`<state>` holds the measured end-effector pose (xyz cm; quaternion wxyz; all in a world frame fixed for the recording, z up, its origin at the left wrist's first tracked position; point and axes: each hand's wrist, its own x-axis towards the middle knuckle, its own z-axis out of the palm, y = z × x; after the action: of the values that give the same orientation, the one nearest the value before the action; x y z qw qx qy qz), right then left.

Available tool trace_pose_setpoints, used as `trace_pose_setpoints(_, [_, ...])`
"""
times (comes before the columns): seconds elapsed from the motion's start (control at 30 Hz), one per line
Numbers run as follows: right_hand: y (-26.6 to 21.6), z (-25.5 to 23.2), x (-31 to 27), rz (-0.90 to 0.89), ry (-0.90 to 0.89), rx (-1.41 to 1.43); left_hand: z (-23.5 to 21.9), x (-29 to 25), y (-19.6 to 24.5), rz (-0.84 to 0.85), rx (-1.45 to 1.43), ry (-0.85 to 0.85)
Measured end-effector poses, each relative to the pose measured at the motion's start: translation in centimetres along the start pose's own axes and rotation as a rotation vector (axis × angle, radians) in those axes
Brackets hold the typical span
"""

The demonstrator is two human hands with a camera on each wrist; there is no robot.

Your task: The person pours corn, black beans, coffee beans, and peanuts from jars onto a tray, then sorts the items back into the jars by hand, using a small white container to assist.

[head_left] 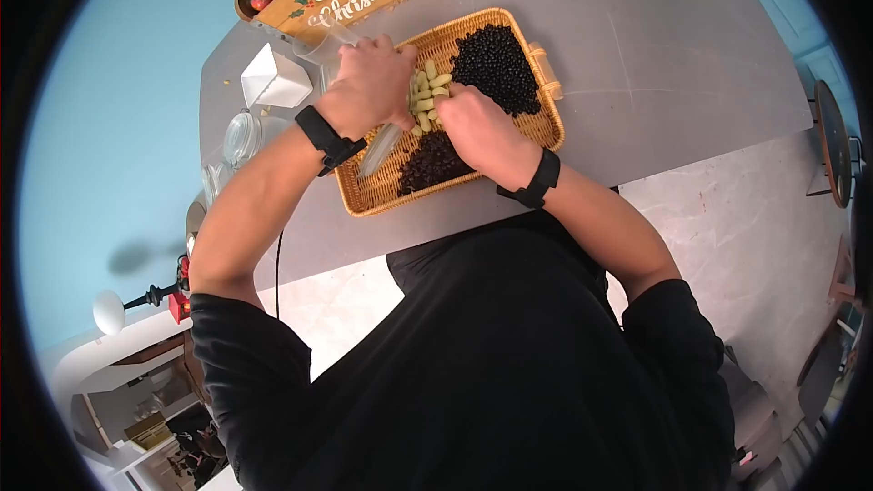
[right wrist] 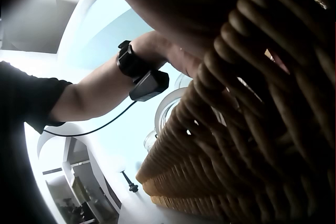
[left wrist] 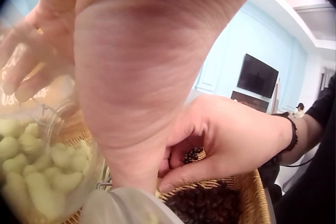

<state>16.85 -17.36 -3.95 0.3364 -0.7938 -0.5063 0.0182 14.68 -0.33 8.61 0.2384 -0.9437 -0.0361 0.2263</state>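
Grey table (head_left: 637,73): left hand (head_left: 368,86) grips jar (left wrist: 39,171).

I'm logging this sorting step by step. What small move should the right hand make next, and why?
Probably carry its pinch to the jar and drop it in. The right hand is curled round a few dark beans, held over the tray. The left hand grips a glass jar tilted beside it, already holding pale green pieces. Whether dark beans belong in that jar is unclear.
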Motion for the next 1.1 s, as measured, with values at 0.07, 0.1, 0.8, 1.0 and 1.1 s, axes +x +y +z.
trace_pose_setpoints(0.07, [0.6,0.4,-0.1,-0.047,0.087,0.018,0.1,0.1,0.2,-0.010,0.022,0.005])
trace_pose_setpoints(0.1, [0.8,0.6,-0.2,-0.042,0.089,0.025,0.1,0.1,0.2,-0.010,0.044,0.004])
trace_pose_setpoints(0.8, [0.8,0.7,-0.3,0.002,0.129,0.115,0.7,0.0,0.8,0.027,0.168,0.073])
trace_pose_setpoints(1.0, [0.6,0.5,-0.2,0.014,0.128,0.118,0.2,-0.6,0.6,0.002,0.210,0.056])
trace_pose_setpoints(1.1, [0.4,0.4,-0.2,0.039,0.112,0.119,0.4,-1.0,0.7,0.005,0.274,0.083])
